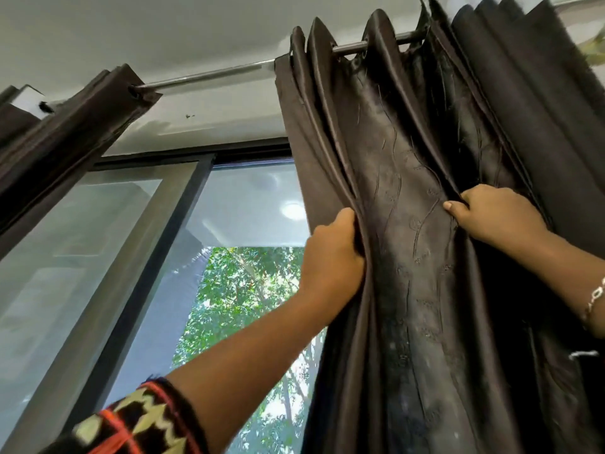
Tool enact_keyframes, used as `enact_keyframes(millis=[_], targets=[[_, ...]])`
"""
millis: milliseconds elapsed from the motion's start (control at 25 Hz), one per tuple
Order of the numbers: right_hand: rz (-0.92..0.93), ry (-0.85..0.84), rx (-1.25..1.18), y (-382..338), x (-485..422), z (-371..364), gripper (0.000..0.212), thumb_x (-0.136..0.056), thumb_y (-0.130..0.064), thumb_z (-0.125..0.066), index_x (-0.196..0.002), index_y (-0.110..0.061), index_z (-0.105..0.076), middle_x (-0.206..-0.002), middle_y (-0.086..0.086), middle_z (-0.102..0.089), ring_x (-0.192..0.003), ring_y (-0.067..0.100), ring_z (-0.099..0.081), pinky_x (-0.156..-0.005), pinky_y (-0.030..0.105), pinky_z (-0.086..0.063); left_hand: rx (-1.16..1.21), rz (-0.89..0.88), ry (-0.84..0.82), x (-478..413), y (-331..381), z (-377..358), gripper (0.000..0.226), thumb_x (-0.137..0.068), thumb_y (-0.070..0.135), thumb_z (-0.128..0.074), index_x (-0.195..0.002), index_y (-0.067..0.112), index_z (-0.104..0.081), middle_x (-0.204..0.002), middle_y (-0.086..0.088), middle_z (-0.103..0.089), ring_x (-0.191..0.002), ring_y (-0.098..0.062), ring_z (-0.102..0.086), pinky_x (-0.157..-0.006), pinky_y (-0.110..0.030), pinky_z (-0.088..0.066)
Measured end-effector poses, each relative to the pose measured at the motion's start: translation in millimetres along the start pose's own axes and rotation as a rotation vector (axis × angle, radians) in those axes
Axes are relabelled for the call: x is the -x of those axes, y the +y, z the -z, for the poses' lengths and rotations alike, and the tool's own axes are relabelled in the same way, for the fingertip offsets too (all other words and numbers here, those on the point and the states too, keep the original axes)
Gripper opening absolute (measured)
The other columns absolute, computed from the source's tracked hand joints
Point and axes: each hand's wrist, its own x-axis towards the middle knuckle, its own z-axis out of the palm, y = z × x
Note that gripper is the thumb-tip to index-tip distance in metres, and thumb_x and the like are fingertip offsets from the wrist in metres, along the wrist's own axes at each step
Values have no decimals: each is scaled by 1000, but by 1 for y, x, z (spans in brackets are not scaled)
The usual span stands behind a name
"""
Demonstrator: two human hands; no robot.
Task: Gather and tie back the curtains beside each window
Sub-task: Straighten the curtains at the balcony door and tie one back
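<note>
I have the dark curtain [409,142] hanging at the right side of the window [248,198]. My left hand [330,257] grips its edge nearest the window; my right hand [491,214] clutches a fold farther from it.

1. No text, label, brand, number or sign can be read anywhere in the view.
2. On the dark curtain [409,224] only stitched wavy lines and small curls are seen; no letters are formed by them.
3. On the patterned sleeve [140,417] only zigzag bands are shown, without any writing.
</note>
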Motion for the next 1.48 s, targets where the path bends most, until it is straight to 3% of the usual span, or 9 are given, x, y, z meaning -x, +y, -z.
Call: enact_keyframes(millis=[160, 400, 520, 720, 880, 1000, 1120, 1280, 1480], targets=[[-26, 7, 36, 16, -6, 12, 34, -92, -38, -49, -85, -6, -58, -99, 24, -61, -94, 40, -57, -67, 35, -38, 80, -81, -135, -3, 42, -36, 16, -75, -7, -46, -83, 7, -43, -86, -27, -61, -81, -45, -55, -67, -47, -46], [-6, -18, 20, 17, 7, 24, 38, -89, -42, -54, -68, -10, -55, -64, 8, -50, -73, 32, -53, -59, 30, -35, 223, 50, 4, 12, 37, -38, 10, -81, 1, -52, -86, 9, -56, -81, -15, -67, -79, -35, -61, -64, -36, -44], [8, -43, 3, 3, 19, 21, 44, -87, -44, -55, -56, -15, -43, -58, 5, -49, -69, 30, -55, -59, 30, -36, 190, 222, 86, 24, 11, -17, 6, -88, 24, -56, -88, 18, -58, -85, -5, -69, -82, -26, -64, -70, -32, -48], [-39, -140, -59, -23, 30, 16, 41, -85, -48, -55, -64, -14, -48, -68, 9, -58, -75, 31, -62, -70, 34, -50, 92, 362, -27, 35, -16, 20, 68, -67, 80, -38, -92, 19, -53, -85, 4, -61, -81, -20, -59, -71, -34, -46], [-39, -136, -119, -56, 45, 6, 38, -90, -35, -51, -64, -8, -43, -73, 16, -58, -88, 39, -60, -72, 35, -46, 108, 384, -127, 34, -30, 28, 52, -76, 45, -68, -109, 14, -44, -100, -3, -60, -92, -28, -59, -81, -40, -49], [43, -127, -95, -97, 53, -9, 28, -94, -31, -43, -88, -6, -55, -107, 24, -61, -103, 42, -55, -76, 38, -42, 148, 402, -50, 31, -43, 29, 33, -81, 17, -64, -104, 11, -41, -85, -4, -58, -80, -27, -58, -65, -33, -45], [127, -142, -94, -150, 51, -21, 25, -94, -24, -43, -103, -4, -56, -116, 21, -59, -107, 41, -54, -75, 36, -40, 270, 414, -55, 32, -53, 37, 31, -80, 11, -63, -103, 13, -42, -80, -1, -57, -70, -18, -57, -60, -29, -44], [187, -176, -235, -226, 36, -29, 26, -94, -19, -40, -110, -6, -56, -123, 18, -57, -114, 37, -52, -86, 37, -41, 445, 477, -10, 28, -70, 61, 32, -74, 22, -61, -100, 9, -46, -86, -13, -61, -82, -32, -62, -79, -50, -51], [269, -235, -327, -286, 33, -41, 24, -95, -18, -41, -109, -5, -57, -123, 15, -58, -114, 35, -52, -85, 35, -41, 428, 558, 43, 24, -105, 96, 15, -81, 12, -48, -96, 9, -45, -80, -11, -54, -78, -30, -56, -66, -38, -41]])
